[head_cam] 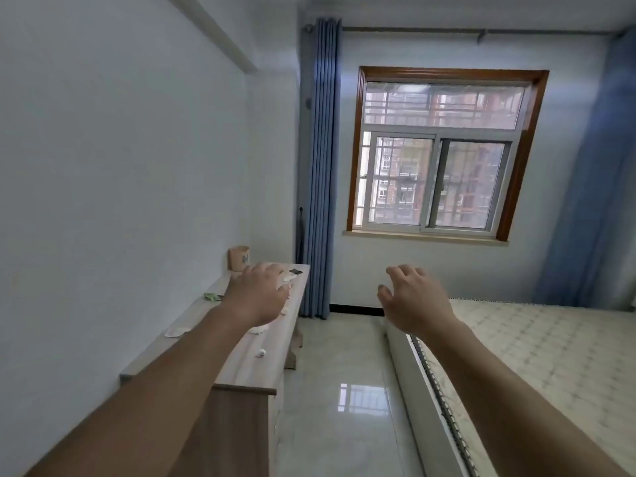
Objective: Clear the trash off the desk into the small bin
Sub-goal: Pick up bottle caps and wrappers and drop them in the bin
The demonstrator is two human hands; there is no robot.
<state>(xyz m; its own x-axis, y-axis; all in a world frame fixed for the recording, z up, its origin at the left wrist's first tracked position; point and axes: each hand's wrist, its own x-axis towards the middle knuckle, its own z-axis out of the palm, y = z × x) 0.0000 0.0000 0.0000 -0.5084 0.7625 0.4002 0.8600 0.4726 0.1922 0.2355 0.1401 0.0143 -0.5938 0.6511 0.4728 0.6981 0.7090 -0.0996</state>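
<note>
A long wooden desk [241,366] runs along the left wall. Trash lies scattered on it: a small white crumpled ball [260,353], a pale flat wrapper [176,331], a green scrap [211,297], white bits [288,278] and a dark flat piece [295,271] near the far end. A small tan bin [239,258] stands at the desk's far end by the wall. My left hand [258,292] reaches out above the desk, fingers apart, holding nothing. My right hand [413,297] hovers over the aisle, open and empty.
A bed with a patterned mattress [550,356] fills the right side. A glossy tiled aisle [340,390] runs between desk and bed. Blue curtains [318,166] flank a window [440,156] on the far wall.
</note>
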